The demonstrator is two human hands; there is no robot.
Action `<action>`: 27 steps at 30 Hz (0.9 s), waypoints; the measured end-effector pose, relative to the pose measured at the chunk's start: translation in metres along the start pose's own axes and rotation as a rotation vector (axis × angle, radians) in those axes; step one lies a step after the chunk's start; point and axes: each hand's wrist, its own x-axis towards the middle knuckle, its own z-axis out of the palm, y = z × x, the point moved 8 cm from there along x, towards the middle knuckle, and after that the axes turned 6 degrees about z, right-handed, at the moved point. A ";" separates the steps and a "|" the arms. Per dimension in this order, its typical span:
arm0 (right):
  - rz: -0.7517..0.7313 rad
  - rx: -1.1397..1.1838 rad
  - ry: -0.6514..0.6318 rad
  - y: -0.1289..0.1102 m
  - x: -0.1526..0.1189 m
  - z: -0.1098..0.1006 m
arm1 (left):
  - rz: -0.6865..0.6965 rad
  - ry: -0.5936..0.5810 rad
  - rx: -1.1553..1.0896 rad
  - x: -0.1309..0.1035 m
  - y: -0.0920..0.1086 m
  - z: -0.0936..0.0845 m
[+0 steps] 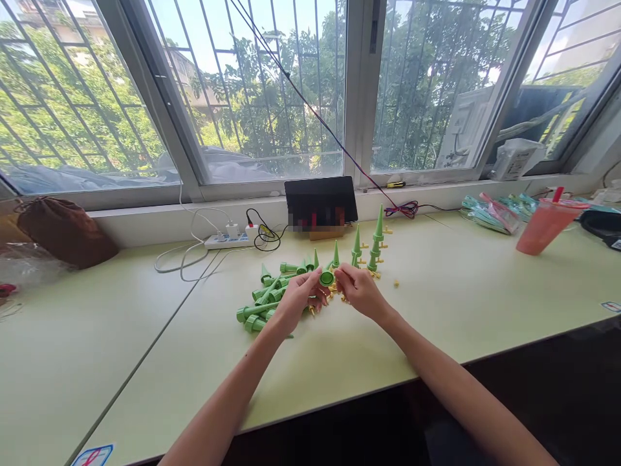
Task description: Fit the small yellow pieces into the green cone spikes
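Observation:
Fingers of my left hand [301, 294] are closed around a green plastic watering spike [326, 278], its round open end turned toward me. My right hand [358, 290] is pinched close against the spike's right side; whatever lies between its fingertips is too small to make out. Left of my hands lies a pile of green spikes [262, 309], several on their sides. Small yellow valve pieces [312, 310] lie under and between the hands. Behind my right hand stand stacked green spikes [376, 241] with yellow valves sticking out at the side.
A tablet [320, 202] leans by the window sill beyond the spikes. To its left is a power strip [230, 241] with cables. A red cup [550, 225] and plastic packets [490, 212] stand at the right; a brown pouch [65, 232] lies far left. The table's front edge [330, 408] is near my forearms.

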 end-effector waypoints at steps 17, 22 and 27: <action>0.068 -0.031 0.030 0.006 0.002 -0.002 | 0.118 -0.039 0.150 -0.003 0.010 0.003; 0.068 -0.031 0.044 0.006 0.002 -0.003 | 0.134 -0.007 0.161 -0.003 0.012 0.003; 0.056 -0.036 0.063 0.005 0.002 -0.004 | 0.145 -0.009 0.172 -0.002 0.012 0.002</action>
